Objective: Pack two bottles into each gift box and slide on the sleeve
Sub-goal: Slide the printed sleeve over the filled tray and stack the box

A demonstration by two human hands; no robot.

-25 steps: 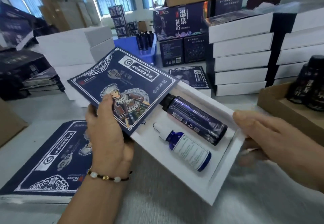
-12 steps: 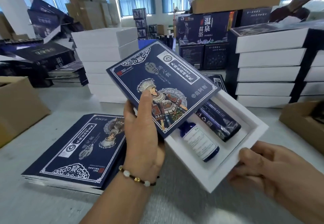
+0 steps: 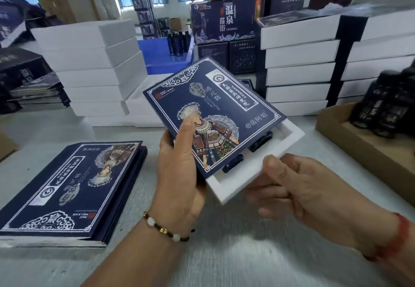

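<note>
A navy printed sleeve point(image 3: 215, 109) covers most of a white gift box point(image 3: 265, 163), held above the table. My left hand point(image 3: 182, 172) grips the sleeve's near edge, thumb on the printed figure. My right hand point(image 3: 298, 187) holds the box's exposed near-right end, thumb on its rim and fingers underneath. Only the dark ends of two bottles point(image 3: 261, 141) show in the uncovered strip of the tray; the remainder of each is hidden under the sleeve.
A stack of flat navy sleeves point(image 3: 69, 187) lies at the left. White boxes are piled behind left point(image 3: 89, 62) and right point(image 3: 301, 62). A cardboard tray point(image 3: 359, 143) of dark bottles point(image 3: 388, 107) sits at the right. A blue crate point(image 3: 161, 57) stands farther back.
The sleeve has slid further over the box, from covering the left part to leaving only a narrow strip exposed. The bottles have nearly disappeared beneath it.
</note>
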